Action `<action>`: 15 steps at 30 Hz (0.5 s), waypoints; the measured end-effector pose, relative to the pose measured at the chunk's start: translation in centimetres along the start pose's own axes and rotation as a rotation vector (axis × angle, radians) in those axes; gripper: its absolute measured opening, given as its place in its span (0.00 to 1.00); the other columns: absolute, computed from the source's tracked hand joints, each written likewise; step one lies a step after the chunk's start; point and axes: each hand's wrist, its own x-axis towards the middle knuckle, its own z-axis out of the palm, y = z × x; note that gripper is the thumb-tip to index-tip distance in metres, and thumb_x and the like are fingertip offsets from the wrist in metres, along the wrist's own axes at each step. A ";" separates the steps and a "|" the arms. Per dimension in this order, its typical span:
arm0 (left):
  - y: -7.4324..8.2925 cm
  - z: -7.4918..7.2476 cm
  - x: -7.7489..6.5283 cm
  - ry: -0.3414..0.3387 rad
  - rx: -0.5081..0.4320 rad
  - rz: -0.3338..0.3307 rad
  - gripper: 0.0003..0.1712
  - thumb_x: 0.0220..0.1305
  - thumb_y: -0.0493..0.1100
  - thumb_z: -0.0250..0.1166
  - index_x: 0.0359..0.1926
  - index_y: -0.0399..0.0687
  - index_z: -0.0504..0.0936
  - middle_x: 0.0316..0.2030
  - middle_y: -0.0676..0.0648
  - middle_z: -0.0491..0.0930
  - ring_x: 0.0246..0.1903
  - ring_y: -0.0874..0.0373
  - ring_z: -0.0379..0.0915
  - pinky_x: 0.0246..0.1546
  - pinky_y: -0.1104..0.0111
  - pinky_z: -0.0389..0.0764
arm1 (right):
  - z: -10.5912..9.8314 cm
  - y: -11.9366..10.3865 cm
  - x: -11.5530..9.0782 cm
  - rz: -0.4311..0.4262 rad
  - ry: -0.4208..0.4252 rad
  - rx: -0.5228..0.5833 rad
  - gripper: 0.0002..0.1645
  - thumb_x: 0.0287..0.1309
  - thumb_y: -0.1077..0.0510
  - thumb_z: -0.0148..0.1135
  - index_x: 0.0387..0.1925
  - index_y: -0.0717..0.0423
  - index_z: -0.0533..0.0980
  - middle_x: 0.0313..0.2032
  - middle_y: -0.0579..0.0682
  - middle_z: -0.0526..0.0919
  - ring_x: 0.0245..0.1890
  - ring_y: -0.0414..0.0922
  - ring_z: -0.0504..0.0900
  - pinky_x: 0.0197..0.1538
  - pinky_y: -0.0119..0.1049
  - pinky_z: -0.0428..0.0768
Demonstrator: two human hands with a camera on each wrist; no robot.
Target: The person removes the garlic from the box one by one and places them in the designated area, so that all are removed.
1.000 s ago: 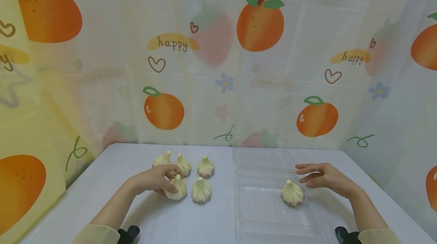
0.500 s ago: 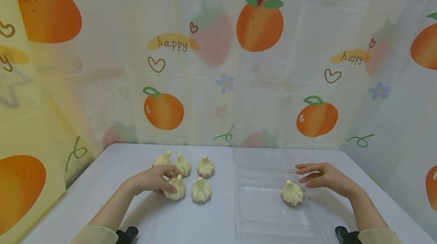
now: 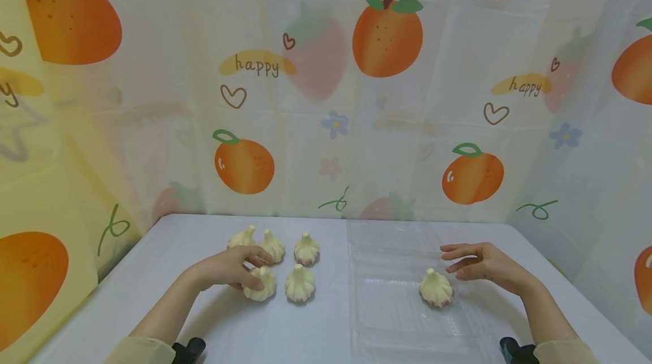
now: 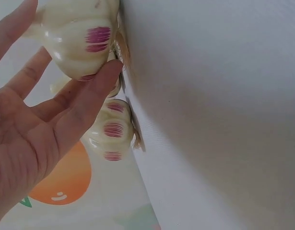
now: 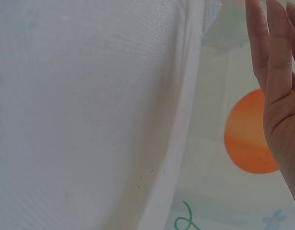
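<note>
My left hand holds a cream garlic bulb at the near left of a group, thumb on one side and fingers on the other. The left wrist view shows purple streaks on this same garlic bulb, with a second garlic bulb beyond my fingers. Over the right part of a clear plastic tray hovers my right hand, its fingers loosely extended and holding nothing. Just below and left of those fingertips, one garlic bulb sits in the tray.
Close around my left hand stand several more garlic bulbs, among them a back left bulb, a back right bulb and a near right bulb. A fruit-print curtain rises behind the white table.
The garlic bulb in my left hand has shifted very slightly left and toward me. My right hand and the bulb in the tray stay where they were.
</note>
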 end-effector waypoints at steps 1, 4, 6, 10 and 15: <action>0.0 0.0 0.0 -0.004 0.008 0.004 0.32 0.52 0.41 0.75 0.60 0.45 0.76 0.60 0.34 0.73 0.47 0.50 0.77 0.38 0.62 0.82 | 0.0 0.0 0.0 0.003 0.000 -0.001 0.29 0.63 0.63 0.58 0.62 0.74 0.69 0.55 0.20 0.77 0.51 0.37 0.85 0.51 0.31 0.84; -0.1 -0.1 0.0 -0.020 0.035 0.018 0.35 0.51 0.42 0.76 0.61 0.48 0.75 0.62 0.35 0.73 0.54 0.43 0.74 0.44 0.58 0.82 | 0.0 -0.1 0.0 0.011 0.002 -0.005 0.29 0.63 0.62 0.58 0.62 0.74 0.69 0.55 0.19 0.77 0.50 0.37 0.85 0.51 0.31 0.84; -0.1 -0.2 -0.1 -0.037 0.050 0.035 0.37 0.50 0.43 0.76 0.62 0.48 0.75 0.63 0.35 0.72 0.59 0.38 0.71 0.50 0.53 0.80 | 0.1 -0.1 0.0 0.016 0.004 -0.010 0.29 0.63 0.62 0.59 0.62 0.73 0.69 0.55 0.19 0.77 0.50 0.37 0.86 0.51 0.30 0.84; 0.2 -0.2 -0.4 -0.057 0.066 0.060 0.40 0.49 0.44 0.76 0.65 0.47 0.73 0.65 0.37 0.71 0.61 0.37 0.69 0.59 0.46 0.74 | 0.1 -0.1 0.1 0.010 0.004 -0.014 0.29 0.63 0.62 0.59 0.62 0.74 0.69 0.55 0.19 0.77 0.50 0.37 0.86 0.51 0.30 0.84; 0.8 -0.2 -0.6 -0.061 0.088 0.067 0.40 0.51 0.48 0.75 0.65 0.48 0.73 0.67 0.42 0.71 0.65 0.35 0.65 0.61 0.43 0.71 | 0.1 -0.1 0.0 -0.001 0.001 -0.013 0.28 0.64 0.63 0.59 0.62 0.74 0.69 0.55 0.19 0.77 0.50 0.37 0.86 0.51 0.30 0.84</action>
